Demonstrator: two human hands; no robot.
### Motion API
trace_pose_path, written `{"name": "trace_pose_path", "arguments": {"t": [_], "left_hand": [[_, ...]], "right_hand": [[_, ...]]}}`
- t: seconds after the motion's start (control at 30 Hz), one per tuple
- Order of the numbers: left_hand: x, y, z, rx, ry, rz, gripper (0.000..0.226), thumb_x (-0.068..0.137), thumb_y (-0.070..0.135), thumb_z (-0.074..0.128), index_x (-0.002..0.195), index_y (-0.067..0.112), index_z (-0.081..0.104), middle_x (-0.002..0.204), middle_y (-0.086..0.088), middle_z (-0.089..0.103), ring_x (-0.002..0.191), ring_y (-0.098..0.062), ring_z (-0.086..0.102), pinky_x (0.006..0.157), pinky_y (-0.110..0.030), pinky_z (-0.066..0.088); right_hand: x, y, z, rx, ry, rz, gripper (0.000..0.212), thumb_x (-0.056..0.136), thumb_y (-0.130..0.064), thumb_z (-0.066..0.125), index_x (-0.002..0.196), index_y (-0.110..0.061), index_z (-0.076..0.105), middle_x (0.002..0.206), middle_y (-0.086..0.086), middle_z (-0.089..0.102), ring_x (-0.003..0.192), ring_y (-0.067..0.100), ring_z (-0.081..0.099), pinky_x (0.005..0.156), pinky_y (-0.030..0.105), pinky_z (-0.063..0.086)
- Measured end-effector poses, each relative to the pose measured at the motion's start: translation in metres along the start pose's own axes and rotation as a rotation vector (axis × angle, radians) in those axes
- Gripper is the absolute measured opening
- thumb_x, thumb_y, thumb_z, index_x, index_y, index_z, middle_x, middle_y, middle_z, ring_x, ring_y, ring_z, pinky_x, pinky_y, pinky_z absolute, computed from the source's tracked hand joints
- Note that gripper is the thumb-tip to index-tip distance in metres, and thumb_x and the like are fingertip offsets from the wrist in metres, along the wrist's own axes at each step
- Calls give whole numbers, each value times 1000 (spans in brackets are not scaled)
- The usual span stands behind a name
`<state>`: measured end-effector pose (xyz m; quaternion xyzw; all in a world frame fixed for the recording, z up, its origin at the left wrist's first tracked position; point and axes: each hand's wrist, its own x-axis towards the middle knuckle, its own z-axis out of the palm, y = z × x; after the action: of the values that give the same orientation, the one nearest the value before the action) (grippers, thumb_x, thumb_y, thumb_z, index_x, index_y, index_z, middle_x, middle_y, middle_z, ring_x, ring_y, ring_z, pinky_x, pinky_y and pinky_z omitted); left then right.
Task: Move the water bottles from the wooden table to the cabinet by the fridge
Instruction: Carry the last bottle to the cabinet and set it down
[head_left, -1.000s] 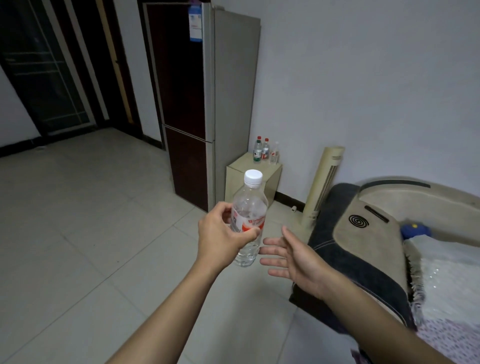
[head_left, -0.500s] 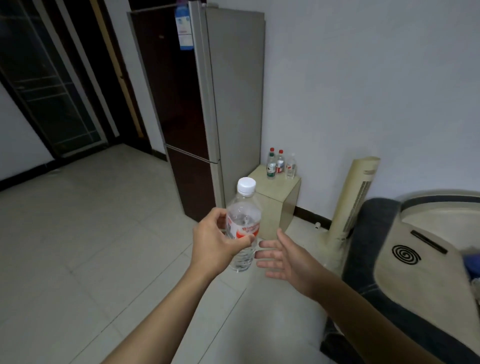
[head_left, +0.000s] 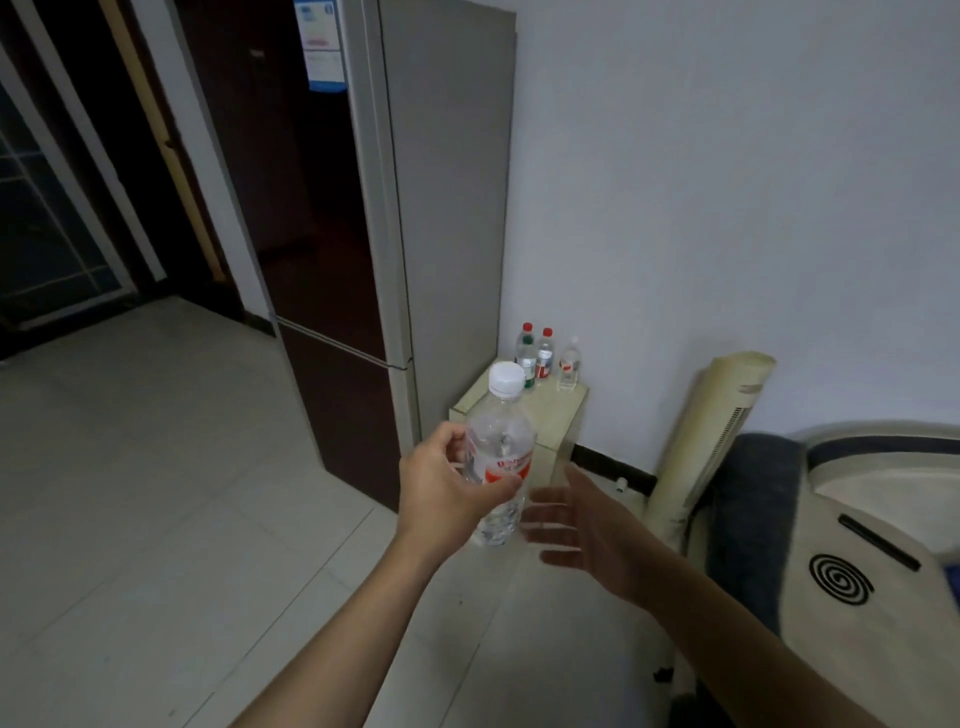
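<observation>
My left hand (head_left: 441, 488) grips a clear water bottle (head_left: 501, 441) with a white cap and red label, held upright in front of me. Just right of the bottle's base my right hand (head_left: 582, 530) hovers with fingers spread, holding nothing. Beyond them a low cream cabinet (head_left: 558, 410) stands against the wall beside the tall fridge (head_left: 405, 208). On its back edge stand three bottles: a red-capped one with a green label (head_left: 526, 353), a red-capped one with a red label (head_left: 545, 356) and a clear one (head_left: 570, 364). The wooden table is out of view.
A cream tower fan (head_left: 711, 431) leans against the wall right of the cabinet. A padded dark-and-beige seat (head_left: 810, 545) fills the lower right. Pale tiled floor (head_left: 156, 493) spreads to the left, with dark doors behind it.
The view has drawn closer to the fridge and cabinet, which now loom larger. My left hand still carries the bottle; my right hand stays spread beside it.
</observation>
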<state>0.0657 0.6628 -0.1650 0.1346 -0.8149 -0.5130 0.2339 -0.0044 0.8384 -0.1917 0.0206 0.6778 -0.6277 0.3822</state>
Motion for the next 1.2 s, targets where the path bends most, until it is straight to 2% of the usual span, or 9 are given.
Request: {"name": "trace_pose_path", "arguments": {"t": [0.17,0.33,0.57,0.67,0.77,0.9,1.07,1.2], "left_hand": [[84,-26,-1,-19,-59,73,50,61,26,93,98,25,60,90,15,66,83,-2,65,71,-12,55],[154,-46,8,-72,-87,108,58,59,34,93,107,19,63,99,9,71,89,-5,68,75,-22,59],[242,-70,42,-75,-136,78,54,54,31,96,98,23,64,91,13,71,82,3,67,68,-17,56],[280,-79,64,2,-153,85,53,51,44,91,94,31,62,89,15,70,80,1,66,69,-23,57],[318,-77,84,91,-190,106,49,55,37,94,89,32,59,86,16,69,82,1,64,69,-22,55],[377,-67,104,111,-187,113,47,55,28,96,86,31,60,83,15,69,81,0,64,67,-16,52],[436,-70,138,53,-208,65,47,56,20,95,91,22,64,86,5,71,80,-10,66,70,-26,55],[478,-83,173,45,-267,72,50,55,24,95,93,25,64,88,11,72,81,-3,67,72,-21,56]], "right_hand": [[55,-47,16,50,71,-29,59,99,-57,33,120,-11,64,113,12,72,109,30,67,95,44,52],[105,-80,15,131,150,-17,59,99,-57,36,120,-10,65,116,14,72,114,34,64,97,46,50],[190,-110,-15,194,138,-15,61,98,-58,38,121,-9,65,116,16,71,101,29,67,90,43,50],[231,-127,-35,178,115,-15,60,99,-58,35,120,-9,64,113,14,72,102,29,67,95,45,50],[270,-148,-53,116,33,-34,60,99,-59,31,120,-13,64,112,11,73,112,31,65,104,48,48],[320,-183,-71,75,22,-53,57,100,-58,29,120,-16,63,112,6,73,110,25,66,104,49,47],[365,-210,-101,159,80,-52,57,99,-58,32,119,-15,64,111,6,74,107,25,68,101,48,50],[396,-226,-130,222,180,-15,58,100,-57,31,119,-13,64,109,8,74,108,28,67,101,48,50]]}}
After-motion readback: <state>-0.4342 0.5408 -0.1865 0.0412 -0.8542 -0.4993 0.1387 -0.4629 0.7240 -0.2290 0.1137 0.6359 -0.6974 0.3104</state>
